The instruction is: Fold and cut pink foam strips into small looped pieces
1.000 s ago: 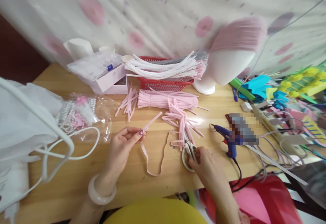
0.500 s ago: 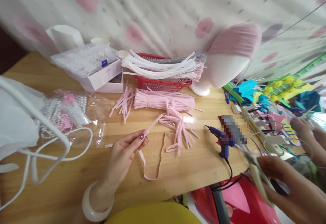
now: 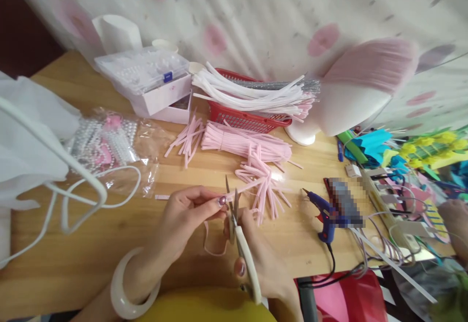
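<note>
My left hand (image 3: 186, 219) pinches a pink pipe cleaner (image 3: 251, 185) between thumb and fingers, its far end pointing right. In my right hand (image 3: 265, 258) are white-handled scissors (image 3: 243, 246), blades apart and upright around the pipe cleaner, close to my left fingertips. A thin pale ribbon (image 3: 214, 252) loops on the table below the fingers; whether the left hand holds it too I cannot tell. Just beyond the blades lies a loose pile of bent pink pipe cleaners (image 3: 268, 197), with a tied pink bundle (image 3: 244, 141) behind it.
A red basket (image 3: 252, 123) holds white and silver stems. Beside it stand a foam head (image 3: 341, 107) and stacked boxes (image 3: 153, 98). A blue glue gun (image 3: 323, 212) lies right, near a power strip (image 3: 387, 210). Bagged pearl strings (image 3: 104, 141) and white cable lie left. Another person's hand (image 3: 455, 219) shows far right.
My right hand has swung in from the far right with the scissors, bringing their blades around the pipe cleaner. My left hand has shifted slightly right. The whole view has tilted a little.
</note>
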### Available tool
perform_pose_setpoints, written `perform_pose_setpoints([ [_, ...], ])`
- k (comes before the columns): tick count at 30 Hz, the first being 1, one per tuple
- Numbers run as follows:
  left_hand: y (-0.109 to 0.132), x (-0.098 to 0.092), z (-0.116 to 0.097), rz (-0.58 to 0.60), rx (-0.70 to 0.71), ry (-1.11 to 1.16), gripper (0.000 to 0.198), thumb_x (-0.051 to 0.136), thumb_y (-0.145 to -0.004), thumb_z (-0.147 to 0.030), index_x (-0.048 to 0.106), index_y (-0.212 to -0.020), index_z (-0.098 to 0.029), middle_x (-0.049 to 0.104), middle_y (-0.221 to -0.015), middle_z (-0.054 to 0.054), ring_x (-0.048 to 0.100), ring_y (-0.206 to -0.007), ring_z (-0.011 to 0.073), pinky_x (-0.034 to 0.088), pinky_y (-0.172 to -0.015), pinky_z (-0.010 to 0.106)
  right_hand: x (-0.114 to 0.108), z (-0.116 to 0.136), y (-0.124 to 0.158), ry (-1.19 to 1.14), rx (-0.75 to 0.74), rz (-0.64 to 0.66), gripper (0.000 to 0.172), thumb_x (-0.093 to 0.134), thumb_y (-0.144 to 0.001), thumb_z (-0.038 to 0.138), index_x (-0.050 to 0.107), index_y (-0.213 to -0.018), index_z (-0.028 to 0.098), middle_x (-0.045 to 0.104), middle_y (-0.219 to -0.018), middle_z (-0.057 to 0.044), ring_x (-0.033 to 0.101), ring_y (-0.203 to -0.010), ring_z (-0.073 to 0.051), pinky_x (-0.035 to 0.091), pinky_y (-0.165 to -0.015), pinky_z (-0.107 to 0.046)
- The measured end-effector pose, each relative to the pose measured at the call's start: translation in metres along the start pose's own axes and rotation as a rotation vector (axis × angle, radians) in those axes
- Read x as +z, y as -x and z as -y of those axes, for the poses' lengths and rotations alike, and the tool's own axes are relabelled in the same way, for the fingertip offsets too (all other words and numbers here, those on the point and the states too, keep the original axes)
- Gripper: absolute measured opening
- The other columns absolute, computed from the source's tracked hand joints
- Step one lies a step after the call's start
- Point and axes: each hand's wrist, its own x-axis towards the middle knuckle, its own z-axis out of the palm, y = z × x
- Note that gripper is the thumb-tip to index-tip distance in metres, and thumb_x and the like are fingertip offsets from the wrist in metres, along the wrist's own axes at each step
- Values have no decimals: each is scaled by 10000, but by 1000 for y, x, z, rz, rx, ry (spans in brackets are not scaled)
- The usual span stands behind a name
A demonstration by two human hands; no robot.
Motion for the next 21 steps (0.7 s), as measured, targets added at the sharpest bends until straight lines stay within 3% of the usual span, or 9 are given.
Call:
perform_pose_setpoints([
  [4,-2,1,3,68,-59,-20,40,772,-611,-202,753,-637,-179,751,-680,45,676,-602,144,566,-612,231,-5,-3,-4,-89,-3,35,611,553,-778,653,496,-1178,195,600,-922,-69,567,-826,-234,495,-788,-341],
  [11,-3,3,4,51,-105,0,31,755,-609,-195,750,-625,-169,726,-629,29,644,-562,113,542,-588,201,-5,-3,-9,-122,-49,59,593,536,-841,585,410,-1280,207,572,-1167,-93,566,-1012,-250,449,-947,-366],
  [17,-4,3,5,46,-87,-26,34,745,-607,-201,752,-625,-174,717,-610,33,641,-565,133,541,-592,232,-4,-5,-12,-164,-78,66,594,549,-840,578,402,-1279,206,541,-1203,-105,536,-1051,-261,441,-940,-380],
  [21,-6,2,5,59,-66,-48,32,728,-613,-195,754,-623,-179,705,-585,27,632,-557,131,522,-580,226,-3,-7,-13,-153,-88,60,577,557,-842,552,405,-1274,201,553,-1123,-89,534,-954,-233,455,-871,-363],
])
